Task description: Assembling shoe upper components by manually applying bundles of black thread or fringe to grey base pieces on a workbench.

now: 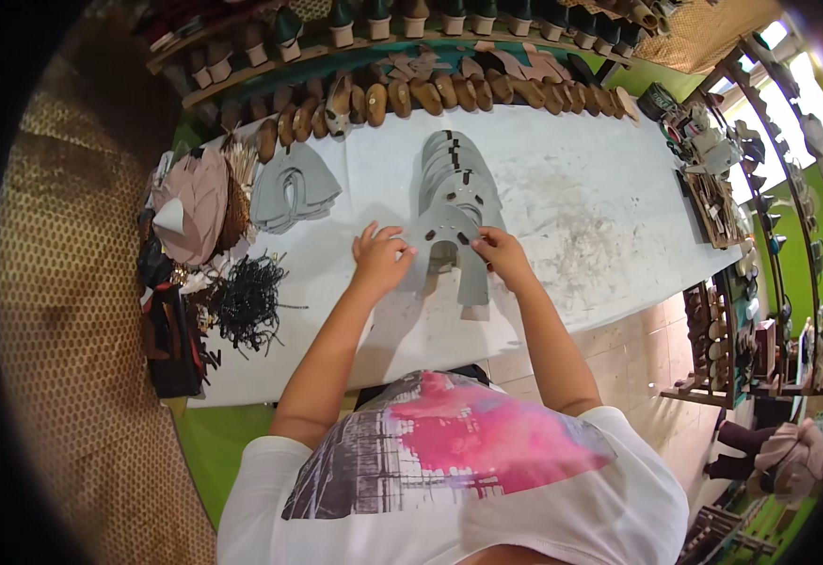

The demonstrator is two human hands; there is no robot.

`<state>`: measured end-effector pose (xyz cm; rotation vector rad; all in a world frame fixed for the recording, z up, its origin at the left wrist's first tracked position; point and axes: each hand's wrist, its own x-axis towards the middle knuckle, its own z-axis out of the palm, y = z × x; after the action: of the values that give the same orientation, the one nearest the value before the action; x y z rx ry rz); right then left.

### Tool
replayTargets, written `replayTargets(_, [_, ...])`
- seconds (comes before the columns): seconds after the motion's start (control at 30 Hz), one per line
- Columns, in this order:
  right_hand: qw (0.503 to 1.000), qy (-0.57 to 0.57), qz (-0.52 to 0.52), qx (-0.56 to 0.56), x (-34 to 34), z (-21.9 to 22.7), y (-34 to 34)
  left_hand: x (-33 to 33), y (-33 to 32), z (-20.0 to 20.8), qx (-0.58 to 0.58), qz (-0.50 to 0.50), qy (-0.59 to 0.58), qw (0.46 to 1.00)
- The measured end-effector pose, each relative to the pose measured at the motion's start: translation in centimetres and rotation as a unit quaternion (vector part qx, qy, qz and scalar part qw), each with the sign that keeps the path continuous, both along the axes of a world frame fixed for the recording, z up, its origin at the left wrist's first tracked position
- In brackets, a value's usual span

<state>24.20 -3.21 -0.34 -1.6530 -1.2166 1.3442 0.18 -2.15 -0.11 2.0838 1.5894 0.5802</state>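
Observation:
A grey U-shaped shoe upper [448,224] with small dark patches is spread between my hands over the table. My right hand [505,256] pinches its right edge between thumb and fingers. At its left edge, my left hand [380,256] has thumb and forefinger pressed together, the other fingers curled loosely. Just beyond lies an overlapping row of similar grey uppers [444,155], several with dark patches along the middle. Farther left sits a stack of plain grey U-shaped pieces [275,198].
Brown shoe lasts [424,95] line the white table's [599,198] far edge. Black laces or strips [247,301] and pinkish cut pieces [193,212] lie at left. Shelves of shoes [712,330] stand right; another person [788,452] is at lower right.

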Motion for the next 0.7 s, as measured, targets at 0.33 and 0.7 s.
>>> replayTargets(0.33, [0.889,-0.342,-0.039,0.303,4.2,-2.6,6.3,8.4,6.2,-1.2,-0.030,0.061,0.168,0.983])
replayTargets(0.7, [0.819,-0.454,0.149,0.316,0.6,-6.0,5.8,10.2,5.8,-7.9,0.169,-0.016,0.144,0.975])
